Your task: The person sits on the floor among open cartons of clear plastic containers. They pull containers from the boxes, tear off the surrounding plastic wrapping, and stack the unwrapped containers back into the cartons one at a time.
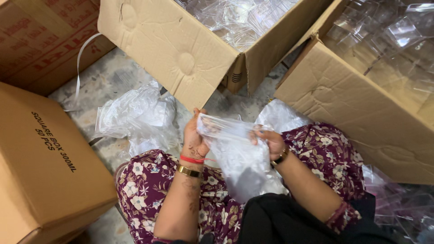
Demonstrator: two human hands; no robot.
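Note:
My left hand (194,138) and my right hand (271,141) both grip a stack of clear plastic lids or containers wrapped in a thin clear plastic bag (226,129), held over my lap. The bag's loose end (244,167) hangs down between my knees. My left wrist wears a red thread and a gold bangle, and my right wrist a dark and gold bangle. I sit on the floor in maroon floral trousers (144,185).
An open cardboard box (181,54) of clear plastic pieces stands ahead, another open box (352,104) at the right. Closed cartons sit at the left (45,162) and top left (40,40). Crumpled clear bags (135,115) lie on the mottled floor.

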